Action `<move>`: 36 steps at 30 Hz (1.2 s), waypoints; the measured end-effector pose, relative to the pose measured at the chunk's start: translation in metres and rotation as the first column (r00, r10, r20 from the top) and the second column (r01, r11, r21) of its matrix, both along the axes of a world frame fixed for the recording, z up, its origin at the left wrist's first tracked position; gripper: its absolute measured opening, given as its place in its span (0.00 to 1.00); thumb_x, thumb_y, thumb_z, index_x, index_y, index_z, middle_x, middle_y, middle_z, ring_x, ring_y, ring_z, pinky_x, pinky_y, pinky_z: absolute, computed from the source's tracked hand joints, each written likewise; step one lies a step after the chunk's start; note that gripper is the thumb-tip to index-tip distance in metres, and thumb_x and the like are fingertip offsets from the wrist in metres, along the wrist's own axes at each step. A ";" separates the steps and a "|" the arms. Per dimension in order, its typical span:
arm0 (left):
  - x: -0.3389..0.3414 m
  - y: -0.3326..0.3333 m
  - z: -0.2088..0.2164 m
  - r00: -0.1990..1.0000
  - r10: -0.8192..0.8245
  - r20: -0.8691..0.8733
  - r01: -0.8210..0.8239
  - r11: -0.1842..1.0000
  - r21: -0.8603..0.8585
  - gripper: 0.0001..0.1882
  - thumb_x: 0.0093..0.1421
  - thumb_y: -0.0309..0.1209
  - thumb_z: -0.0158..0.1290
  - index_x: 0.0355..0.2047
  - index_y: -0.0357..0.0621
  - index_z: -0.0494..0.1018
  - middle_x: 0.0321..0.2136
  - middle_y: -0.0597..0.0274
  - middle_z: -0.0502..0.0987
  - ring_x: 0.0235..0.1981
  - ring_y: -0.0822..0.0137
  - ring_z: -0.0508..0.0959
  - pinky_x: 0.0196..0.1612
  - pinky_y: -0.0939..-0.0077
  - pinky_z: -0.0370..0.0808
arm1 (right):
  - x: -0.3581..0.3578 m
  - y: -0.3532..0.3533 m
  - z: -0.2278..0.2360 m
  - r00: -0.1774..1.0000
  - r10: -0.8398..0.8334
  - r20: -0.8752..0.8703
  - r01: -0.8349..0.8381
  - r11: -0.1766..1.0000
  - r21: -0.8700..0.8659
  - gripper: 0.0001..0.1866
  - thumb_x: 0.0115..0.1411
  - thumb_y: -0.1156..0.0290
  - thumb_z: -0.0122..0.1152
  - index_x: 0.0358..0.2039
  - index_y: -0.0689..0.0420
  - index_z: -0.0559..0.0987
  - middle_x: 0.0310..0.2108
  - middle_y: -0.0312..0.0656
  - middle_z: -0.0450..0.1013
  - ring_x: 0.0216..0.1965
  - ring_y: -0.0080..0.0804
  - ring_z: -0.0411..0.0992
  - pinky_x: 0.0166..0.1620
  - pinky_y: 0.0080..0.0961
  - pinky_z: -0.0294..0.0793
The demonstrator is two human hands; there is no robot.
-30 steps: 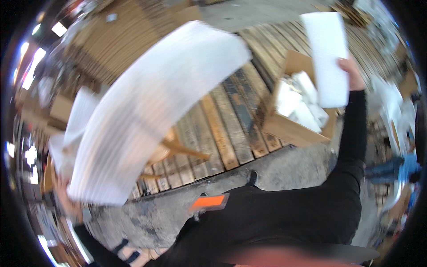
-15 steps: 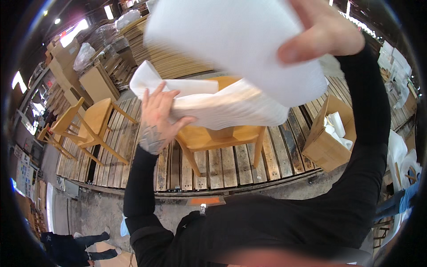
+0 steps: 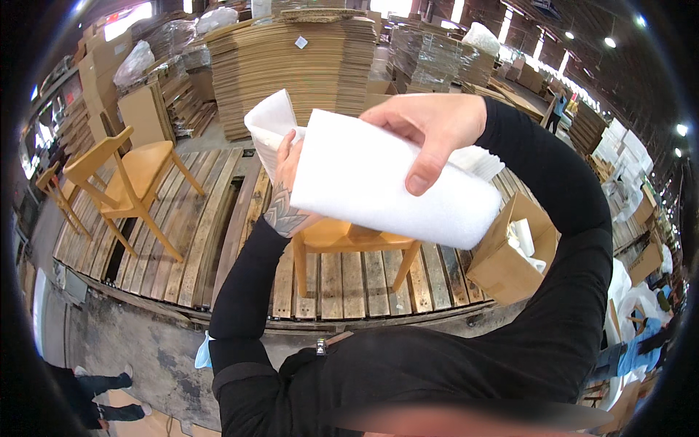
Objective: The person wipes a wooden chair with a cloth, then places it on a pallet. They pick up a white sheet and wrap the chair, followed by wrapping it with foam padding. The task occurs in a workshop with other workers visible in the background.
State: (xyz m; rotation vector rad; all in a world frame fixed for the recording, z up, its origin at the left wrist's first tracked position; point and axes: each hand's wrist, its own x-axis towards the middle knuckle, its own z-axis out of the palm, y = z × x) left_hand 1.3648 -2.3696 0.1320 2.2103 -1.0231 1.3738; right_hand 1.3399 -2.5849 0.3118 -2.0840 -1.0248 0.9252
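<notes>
A wooden chair [image 3: 354, 239] stands in front of me on the slatted platform, its top hidden by white packing foam. My right hand [image 3: 444, 131] comes over from the right and grips a white foam sheet [image 3: 386, 182], thumb on the near face and fingers over the upper edge. The sheet hangs across the chair's back. My left hand [image 3: 288, 171] is at the left end of the foam wrapping; its fingers curl against the wrapped chair back, partly covered by the sheet. Another flap of foam [image 3: 271, 120] sticks up beyond the left hand.
An open cardboard box [image 3: 502, 273] with white foam pieces stands right of the chair. More wooden chairs [image 3: 138, 178] are on the platform [image 3: 182, 240] at the left. Behind rises a tall stack of flat cardboard [image 3: 291, 80]. A person [image 3: 95, 393] is at the lower left.
My right hand has brought the foam sheet down and nearer over the chair back. The left hand stays at the wrapping's left end, now partly behind the sheet. The head view has shifted.
</notes>
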 end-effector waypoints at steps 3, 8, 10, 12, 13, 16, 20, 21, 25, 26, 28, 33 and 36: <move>-0.004 0.008 -0.002 0.768 -0.445 -0.461 0.283 0.881 -0.379 0.29 0.58 0.47 0.54 0.56 0.43 0.69 0.53 0.51 0.71 0.58 0.57 0.68 0.68 0.46 0.49 | 0.010 0.005 -0.012 0.995 0.040 -0.086 -0.040 0.999 0.002 0.53 0.35 0.63 0.78 0.60 0.71 0.61 0.50 0.55 0.71 0.51 0.38 0.71 0.56 0.29 0.69; -0.024 0.035 0.001 0.597 -0.434 -0.675 0.189 0.894 -0.408 0.30 0.68 0.34 0.47 0.68 0.50 0.52 0.62 0.59 0.63 0.67 0.67 0.56 0.71 0.59 0.46 | 0.024 0.010 -0.024 0.994 0.078 -0.076 -0.077 0.997 0.016 0.54 0.37 0.62 0.77 0.61 0.71 0.59 0.52 0.54 0.69 0.52 0.37 0.70 0.56 0.29 0.69; -0.023 0.047 -0.001 0.544 -0.492 -0.680 0.220 0.866 -0.450 0.30 0.70 0.33 0.45 0.69 0.51 0.50 0.63 0.62 0.61 0.66 0.69 0.57 0.70 0.64 0.51 | 0.027 0.014 -0.024 0.991 0.112 -0.076 -0.111 0.994 0.026 0.53 0.38 0.62 0.76 0.61 0.70 0.59 0.52 0.53 0.69 0.53 0.37 0.70 0.55 0.29 0.69; -0.011 0.058 -0.003 0.510 -0.601 -0.615 0.349 0.798 -0.491 0.29 0.70 0.33 0.45 0.69 0.51 0.50 0.64 0.63 0.60 0.64 0.71 0.60 0.68 0.68 0.57 | 0.028 0.018 -0.023 0.980 0.167 -0.109 -0.159 0.985 0.073 0.53 0.39 0.62 0.75 0.62 0.70 0.58 0.52 0.53 0.69 0.53 0.36 0.69 0.55 0.29 0.70; -0.004 0.063 -0.006 0.480 -0.634 -0.606 0.446 0.771 -0.454 0.29 0.70 0.33 0.45 0.69 0.51 0.50 0.64 0.63 0.60 0.63 0.71 0.61 0.66 0.68 0.60 | 0.028 0.021 -0.023 0.982 0.165 -0.095 -0.159 0.985 0.066 0.53 0.39 0.62 0.75 0.62 0.70 0.58 0.52 0.53 0.69 0.53 0.36 0.70 0.55 0.29 0.70; 0.013 0.073 -0.016 0.446 -0.665 -0.599 0.489 0.742 -0.459 0.29 0.70 0.32 0.47 0.68 0.48 0.52 0.64 0.62 0.61 0.62 0.72 0.63 0.65 0.69 0.62 | 0.024 0.023 -0.024 0.983 0.168 -0.075 -0.162 0.983 0.084 0.52 0.40 0.62 0.75 0.61 0.70 0.57 0.51 0.53 0.69 0.52 0.36 0.70 0.55 0.30 0.71; 0.019 0.077 -0.018 0.354 -0.635 -0.687 0.339 0.772 -0.538 0.29 0.68 0.31 0.50 0.67 0.45 0.56 0.63 0.61 0.63 0.61 0.71 0.64 0.64 0.69 0.64 | 0.018 0.023 -0.027 0.995 0.101 0.013 -0.102 0.990 0.097 0.51 0.41 0.60 0.76 0.60 0.70 0.58 0.51 0.53 0.69 0.52 0.37 0.71 0.54 0.31 0.71; 0.017 0.078 -0.017 0.389 -0.626 -0.675 0.361 0.778 -0.513 0.28 0.68 0.31 0.51 0.66 0.44 0.57 0.62 0.61 0.64 0.61 0.70 0.65 0.63 0.68 0.65 | 0.016 0.023 -0.027 0.995 0.096 0.039 -0.100 0.988 0.118 0.51 0.41 0.60 0.76 0.60 0.70 0.58 0.50 0.54 0.69 0.51 0.38 0.71 0.54 0.31 0.72; 0.013 0.074 -0.008 0.336 -0.684 -0.647 0.319 0.729 -0.606 0.29 0.66 0.31 0.52 0.66 0.43 0.58 0.61 0.61 0.65 0.60 0.68 0.66 0.62 0.67 0.67 | 0.012 0.027 -0.029 0.996 0.084 0.037 -0.087 0.994 0.071 0.51 0.41 0.59 0.76 0.59 0.70 0.59 0.50 0.55 0.69 0.51 0.39 0.71 0.53 0.32 0.73; 0.013 0.073 -0.007 0.307 -0.706 -0.638 0.292 0.708 -0.643 0.30 0.66 0.31 0.53 0.66 0.43 0.58 0.61 0.61 0.65 0.60 0.68 0.67 0.61 0.66 0.67 | 0.012 0.028 -0.030 0.995 0.083 0.057 -0.086 0.995 0.047 0.51 0.41 0.58 0.76 0.59 0.70 0.59 0.50 0.55 0.69 0.51 0.40 0.71 0.53 0.32 0.73; 0.015 0.073 -0.008 0.252 -0.746 -0.617 0.233 0.665 -0.709 0.30 0.65 0.31 0.54 0.66 0.43 0.58 0.61 0.61 0.66 0.60 0.67 0.67 0.61 0.66 0.68 | 0.013 0.030 -0.031 0.995 0.081 0.060 -0.083 0.996 0.029 0.51 0.41 0.58 0.76 0.60 0.70 0.59 0.50 0.55 0.69 0.51 0.40 0.71 0.53 0.31 0.73; 0.022 0.076 -0.017 0.138 -0.870 -0.474 0.091 0.487 -0.869 0.33 0.64 0.32 0.54 0.67 0.46 0.55 0.62 0.60 0.65 0.60 0.63 0.68 0.60 0.62 0.69 | 0.019 0.030 -0.036 0.997 0.071 -0.021 -0.068 0.991 0.112 0.52 0.40 0.59 0.75 0.62 0.69 0.58 0.50 0.54 0.69 0.52 0.40 0.71 0.53 0.32 0.73; 0.022 0.079 -0.019 0.106 -0.899 -0.425 0.069 0.433 -0.899 0.34 0.63 0.32 0.54 0.67 0.46 0.55 0.62 0.59 0.65 0.60 0.63 0.68 0.61 0.62 0.68 | 0.023 0.027 -0.039 0.999 0.051 -0.010 -0.048 0.980 0.195 0.49 0.41 0.56 0.72 0.59 0.71 0.62 0.50 0.57 0.69 0.53 0.45 0.69 0.55 0.35 0.70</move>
